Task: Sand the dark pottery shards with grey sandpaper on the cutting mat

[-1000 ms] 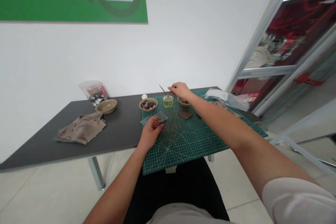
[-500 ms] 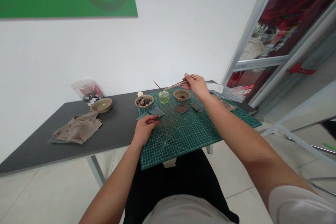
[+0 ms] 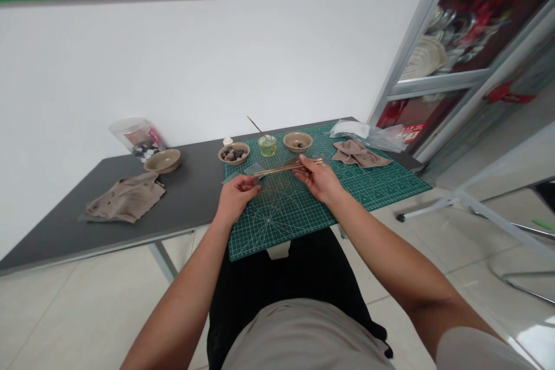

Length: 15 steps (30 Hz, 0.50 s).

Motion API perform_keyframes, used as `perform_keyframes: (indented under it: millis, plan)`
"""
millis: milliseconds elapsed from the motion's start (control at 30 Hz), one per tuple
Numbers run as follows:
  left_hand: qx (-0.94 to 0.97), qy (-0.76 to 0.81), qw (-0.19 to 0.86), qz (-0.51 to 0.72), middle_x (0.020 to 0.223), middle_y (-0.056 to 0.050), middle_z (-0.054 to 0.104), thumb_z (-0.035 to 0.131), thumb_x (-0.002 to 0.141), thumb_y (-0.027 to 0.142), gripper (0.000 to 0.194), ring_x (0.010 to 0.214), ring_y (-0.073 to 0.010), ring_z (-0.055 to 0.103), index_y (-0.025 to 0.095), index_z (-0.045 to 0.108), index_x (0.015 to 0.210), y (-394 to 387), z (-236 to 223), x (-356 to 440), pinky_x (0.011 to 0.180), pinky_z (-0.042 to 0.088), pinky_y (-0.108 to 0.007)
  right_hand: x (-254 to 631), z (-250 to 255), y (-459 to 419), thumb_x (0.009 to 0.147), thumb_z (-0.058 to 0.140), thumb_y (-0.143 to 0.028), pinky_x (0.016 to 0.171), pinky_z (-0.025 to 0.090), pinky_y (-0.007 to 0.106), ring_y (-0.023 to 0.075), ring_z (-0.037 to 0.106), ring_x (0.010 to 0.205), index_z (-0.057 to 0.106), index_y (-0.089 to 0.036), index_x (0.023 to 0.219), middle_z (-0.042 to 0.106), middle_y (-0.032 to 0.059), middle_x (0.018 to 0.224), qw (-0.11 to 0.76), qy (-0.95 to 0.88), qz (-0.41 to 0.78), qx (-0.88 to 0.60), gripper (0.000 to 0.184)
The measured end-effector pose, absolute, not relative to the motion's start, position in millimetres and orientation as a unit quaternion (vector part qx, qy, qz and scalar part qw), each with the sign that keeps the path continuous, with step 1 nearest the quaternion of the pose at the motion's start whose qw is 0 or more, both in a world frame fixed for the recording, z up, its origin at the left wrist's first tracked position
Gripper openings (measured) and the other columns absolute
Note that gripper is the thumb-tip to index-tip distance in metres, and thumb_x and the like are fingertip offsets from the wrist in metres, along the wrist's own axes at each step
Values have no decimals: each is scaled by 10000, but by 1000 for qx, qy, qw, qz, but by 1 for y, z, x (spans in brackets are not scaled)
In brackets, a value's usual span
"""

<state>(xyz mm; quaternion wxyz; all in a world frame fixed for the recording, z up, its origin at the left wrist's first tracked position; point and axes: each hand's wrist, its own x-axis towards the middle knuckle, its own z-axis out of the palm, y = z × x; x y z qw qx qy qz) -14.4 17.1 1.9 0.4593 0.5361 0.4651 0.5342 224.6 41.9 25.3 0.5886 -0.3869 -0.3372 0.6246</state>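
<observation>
My right hand [image 3: 315, 178] is closed around thin wooden sticks [image 3: 280, 169], which lie nearly level and point left. Their far ends reach my left hand [image 3: 237, 193], whose fingers are pinched; whatever is between them is too small to make out. Both hands are above the green cutting mat [image 3: 277, 234]. Behind them stand a glass jar [image 3: 267, 147] of yellowish liquid with a thin stick [image 3: 256, 126] leaning in it, a bowl of dark and brown lumps [image 3: 234, 154], and a bowl [image 3: 298, 141] with a small dark piece inside. A greyish flat piece [image 3: 255, 169] lies beyond my left hand.
On the dark table [image 3: 191, 199], a brown cloth [image 3: 125, 198], a bowl [image 3: 162, 161] and a tilted clear tub [image 3: 137, 137] are at left. Another brown cloth [image 3: 361, 154] and a plastic bag [image 3: 381, 134] lie at right. A white cap [image 3: 228, 141] stands near the wall.
My right hand has come down and toward me from above the right bowl, bringing the sticks from the jar to my left hand. My left hand stays pinched. The view has tilted down slightly.
</observation>
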Motion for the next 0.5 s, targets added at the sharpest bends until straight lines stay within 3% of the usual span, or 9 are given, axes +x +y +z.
perform_keyframes:
  millis: [233,500]
  plan:
    - [545,445,451,548,616,55,616,837,625,324,329,598,-136,648,187,595,800,13,6,-11,630,519,-271,219,19,45,865,764,-332,658,621,188,112,713,675,687,-185,802,750,12,785,566,-348,634,-396,177]
    - [552,452,461,528,697,22,675,861,593,330,378,646,-136,628,166,687,886,11,7,-12,669,524,-288,217,14,44,853,773,-273,637,620,192,105,697,628,702,-166,777,727,5,728,547,-339,656,-395,150]
